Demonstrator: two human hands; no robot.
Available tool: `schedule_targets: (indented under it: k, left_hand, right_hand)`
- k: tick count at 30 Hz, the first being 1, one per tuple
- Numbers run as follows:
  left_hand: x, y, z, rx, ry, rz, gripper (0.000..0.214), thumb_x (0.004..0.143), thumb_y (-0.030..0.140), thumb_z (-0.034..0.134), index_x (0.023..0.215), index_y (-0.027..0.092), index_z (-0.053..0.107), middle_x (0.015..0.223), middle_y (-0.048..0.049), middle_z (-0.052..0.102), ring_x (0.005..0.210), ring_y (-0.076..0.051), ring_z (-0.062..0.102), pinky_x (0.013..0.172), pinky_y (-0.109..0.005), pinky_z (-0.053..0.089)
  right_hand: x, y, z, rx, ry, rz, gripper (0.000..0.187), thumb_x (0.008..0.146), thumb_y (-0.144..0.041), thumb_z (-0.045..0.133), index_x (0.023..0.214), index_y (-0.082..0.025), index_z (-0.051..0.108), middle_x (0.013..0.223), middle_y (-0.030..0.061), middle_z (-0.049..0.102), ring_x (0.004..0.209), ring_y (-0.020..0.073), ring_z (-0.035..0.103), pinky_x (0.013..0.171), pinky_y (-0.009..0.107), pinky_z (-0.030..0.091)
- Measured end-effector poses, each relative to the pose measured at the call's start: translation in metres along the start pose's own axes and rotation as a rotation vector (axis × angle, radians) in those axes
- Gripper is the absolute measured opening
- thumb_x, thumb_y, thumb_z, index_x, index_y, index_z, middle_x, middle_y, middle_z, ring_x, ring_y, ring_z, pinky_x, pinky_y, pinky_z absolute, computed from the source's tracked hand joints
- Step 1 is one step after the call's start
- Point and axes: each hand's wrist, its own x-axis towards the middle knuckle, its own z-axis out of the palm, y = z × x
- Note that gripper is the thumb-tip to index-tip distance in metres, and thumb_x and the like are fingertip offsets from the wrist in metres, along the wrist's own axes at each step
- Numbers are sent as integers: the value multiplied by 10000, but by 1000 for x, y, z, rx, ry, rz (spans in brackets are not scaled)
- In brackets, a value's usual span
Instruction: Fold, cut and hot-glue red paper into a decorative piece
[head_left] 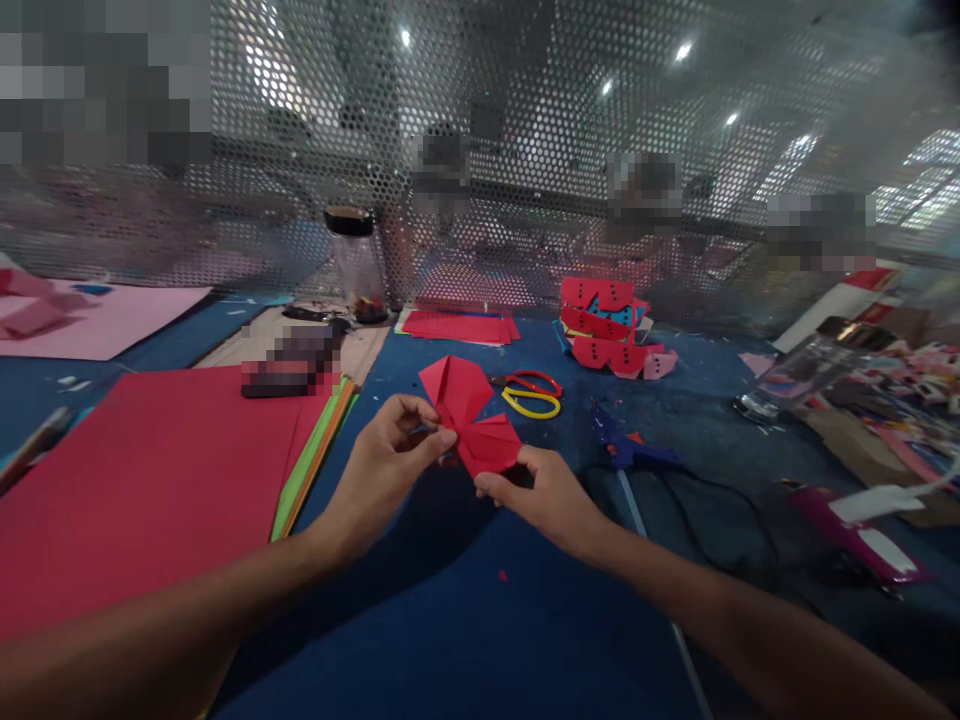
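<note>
A folded red paper piece [472, 415], shaped like a bow, is held above the blue table [465, 620] in the middle of the view. My left hand [386, 465] pinches it at its narrow centre with thumb and fingers closed. My right hand [544, 490] grips its lower right lobe from below, fingers closed on the paper. Both forearms reach in from the bottom edge.
A stack of red and green paper sheets [150, 480] lies at left. Red-and-yellow scissors [532, 392] sit just behind the paper. A blue glue gun [626, 445] with its cable lies right. Finished red paper pieces [611, 340], a jar [358, 265] and a perforated metal screen [525, 150] stand behind.
</note>
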Motion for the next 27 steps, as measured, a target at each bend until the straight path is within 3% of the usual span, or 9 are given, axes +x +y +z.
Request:
schedule_targets:
  k: [7, 12, 17, 27]
  left_hand:
    - [5, -5, -4, -70, -21, -73, 481, 705, 314, 901, 1051, 184, 593, 733, 44, 668, 640, -112, 630, 633, -227, 523]
    - [6, -5, -6, -129, -46, -139, 339, 685, 303, 920, 834, 154, 655, 774, 10, 694, 708, -112, 641, 681, -221, 541]
    - [5, -5, -8, -135, -49, -150, 325, 678, 292, 925, 797, 162, 652, 749, 21, 691, 688, -105, 635, 684, -217, 541]
    - [6, -5, -7, -175, -51, -165, 324, 683, 259, 927, 790, 164, 636, 758, 12, 724, 688, -108, 669, 686, -213, 547]
  right_hand:
    - [-1, 0, 0, 29, -7, 12, 254, 907, -397, 698, 1008, -174, 766, 872, 43, 783, 752, 170, 694, 701, 280, 529]
    - [-1, -1, -1, 22, -3, 38, 278, 900, -411, 698, 1013, -162, 752, 858, 44, 759, 715, 159, 657, 685, 281, 515]
    - [0, 0, 0, 55, -7, 63, 358, 863, -473, 745, 1051, -168, 743, 846, 33, 741, 696, 149, 631, 653, 264, 502]
    - [1, -2, -1, 86, -17, 51, 223, 907, -385, 693, 927, -169, 743, 821, 38, 763, 618, 119, 623, 610, 240, 482]
